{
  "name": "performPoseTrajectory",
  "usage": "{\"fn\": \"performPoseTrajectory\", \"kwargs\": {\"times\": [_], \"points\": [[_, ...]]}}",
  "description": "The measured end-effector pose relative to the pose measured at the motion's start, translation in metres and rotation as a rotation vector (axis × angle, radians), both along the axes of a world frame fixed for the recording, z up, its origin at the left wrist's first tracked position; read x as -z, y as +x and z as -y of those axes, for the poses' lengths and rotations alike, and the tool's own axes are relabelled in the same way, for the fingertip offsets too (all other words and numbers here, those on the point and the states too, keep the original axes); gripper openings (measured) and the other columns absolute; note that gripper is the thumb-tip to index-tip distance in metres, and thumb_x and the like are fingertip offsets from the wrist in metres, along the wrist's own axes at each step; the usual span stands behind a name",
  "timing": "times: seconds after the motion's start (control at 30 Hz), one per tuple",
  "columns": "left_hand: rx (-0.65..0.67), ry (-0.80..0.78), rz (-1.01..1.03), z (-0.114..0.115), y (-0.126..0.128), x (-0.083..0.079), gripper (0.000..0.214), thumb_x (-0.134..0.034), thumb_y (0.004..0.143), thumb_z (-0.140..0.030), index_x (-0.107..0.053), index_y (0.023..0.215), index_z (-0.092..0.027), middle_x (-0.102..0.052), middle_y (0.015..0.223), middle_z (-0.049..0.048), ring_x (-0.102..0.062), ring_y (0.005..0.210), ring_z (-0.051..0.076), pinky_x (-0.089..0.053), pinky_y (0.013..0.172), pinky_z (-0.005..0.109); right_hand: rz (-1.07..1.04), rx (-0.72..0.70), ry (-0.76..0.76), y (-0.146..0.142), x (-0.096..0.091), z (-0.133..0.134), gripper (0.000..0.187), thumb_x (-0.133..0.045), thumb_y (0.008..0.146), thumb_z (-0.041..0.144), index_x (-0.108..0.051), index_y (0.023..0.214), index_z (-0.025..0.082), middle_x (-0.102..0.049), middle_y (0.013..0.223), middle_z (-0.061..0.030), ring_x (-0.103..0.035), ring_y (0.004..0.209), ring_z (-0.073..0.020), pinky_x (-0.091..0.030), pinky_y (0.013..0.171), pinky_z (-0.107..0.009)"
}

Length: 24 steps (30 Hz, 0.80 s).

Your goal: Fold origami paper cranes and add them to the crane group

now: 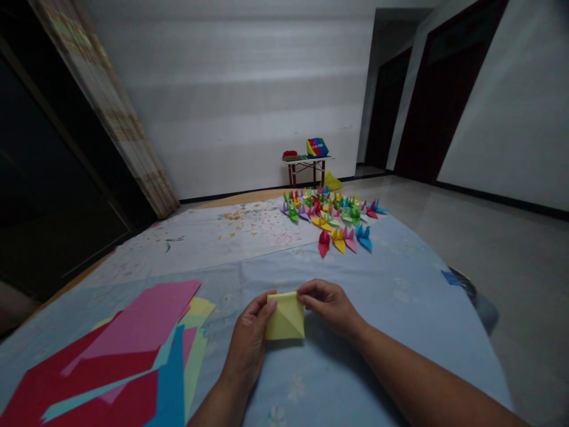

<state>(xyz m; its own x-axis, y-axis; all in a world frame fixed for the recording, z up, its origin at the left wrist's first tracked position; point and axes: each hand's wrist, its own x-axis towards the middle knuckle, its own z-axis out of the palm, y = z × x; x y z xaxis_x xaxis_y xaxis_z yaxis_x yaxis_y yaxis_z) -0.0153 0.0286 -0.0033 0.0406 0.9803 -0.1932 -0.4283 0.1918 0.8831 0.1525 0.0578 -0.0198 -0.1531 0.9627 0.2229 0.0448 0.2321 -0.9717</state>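
Note:
A small square of folded yellow paper (285,320), with crease lines running across its face, is held up just above the cloth. My left hand (251,329) pinches its left edge near the upper corner, thumb in front. At the upper right corner, the thumb and fingertips of my right hand (328,302) are closed on the paper. Parts of the fingers behind the sheet are hidden.
Loose coloured paper sheets (146,320) lie piled at the left. Many folded paper cranes (324,207) stand at the table's far right. A flowered cloth (249,267) covers the table. Beyond it, a small stand (306,159) bears a colourful box (317,147).

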Motion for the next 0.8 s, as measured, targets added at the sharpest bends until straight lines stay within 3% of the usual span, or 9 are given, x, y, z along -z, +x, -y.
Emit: {"fn": "performPoseTrajectory", "kwargs": {"times": [0.37,0.8], "points": [[-0.035,0.046,-0.010,-0.0013,-0.0008,0.0001,0.035,-0.073,0.062,-0.035,-0.068,0.091,-0.015,-0.070,0.078,0.0043,-0.063,0.070,0.017,-0.048,0.066,0.026,-0.014,-0.004,0.010,0.0001,0.0013,-0.0005,0.014,-0.063,0.070,0.029,-0.066,0.077,0.017,-0.063,0.070,-0.0014,-0.055,0.064,-0.0126,-0.043,0.061,-0.025],[-0.111,0.035,-0.228,-0.0027,-0.0045,0.0059,0.040,-0.070,0.063,-0.042,-0.066,0.090,-0.014,-0.067,0.063,0.0010,-0.059,0.053,0.014,-0.044,0.050,0.022,-0.056,-0.123,-0.068,-0.0027,-0.0008,0.0038,0.031,-0.066,0.068,0.037,-0.061,0.089,0.015,-0.060,0.070,0.0002,-0.052,0.061,-0.0101,-0.042,0.059,-0.024]]}}
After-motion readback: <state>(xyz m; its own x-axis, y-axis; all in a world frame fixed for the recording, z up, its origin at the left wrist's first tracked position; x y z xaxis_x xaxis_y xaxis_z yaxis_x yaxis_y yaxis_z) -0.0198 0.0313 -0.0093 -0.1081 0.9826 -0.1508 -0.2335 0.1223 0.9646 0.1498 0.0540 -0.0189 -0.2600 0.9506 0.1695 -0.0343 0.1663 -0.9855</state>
